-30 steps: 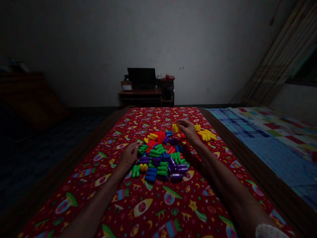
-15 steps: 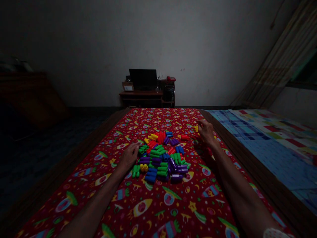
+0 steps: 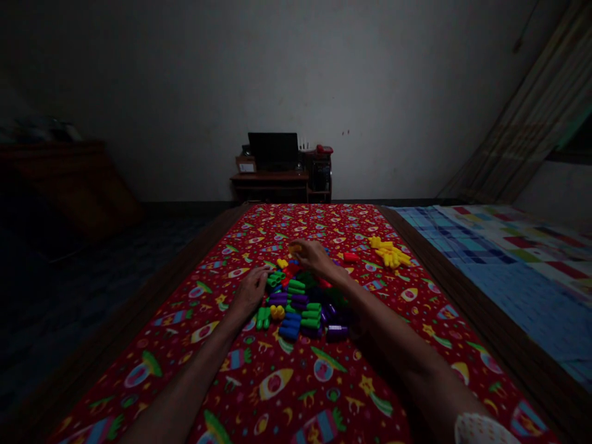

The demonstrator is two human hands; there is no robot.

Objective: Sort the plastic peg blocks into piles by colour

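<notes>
A heap of plastic building blocks lies on the red patterned cloth, with green blocks, blue blocks, a purple block and a small yellow block. My left hand rests at the heap's left edge, fingers stretched out beside a green block and holding nothing. Over the far side of the heap, my right hand pinches a yellow block in its fingertips. My right forearm hides part of the heap. Apart to the right sits a pile of yellow blocks.
A lone red block lies between the heap and the yellow pile. Beyond the table stands a desk with a monitor. To the right is a bed with a checked cover; a wooden cabinet stands left.
My right hand has moved left from the yellow pile to the far side of the heap, uncovering that pile. My left hand stays at the heap's edge. The view has shifted slightly.
</notes>
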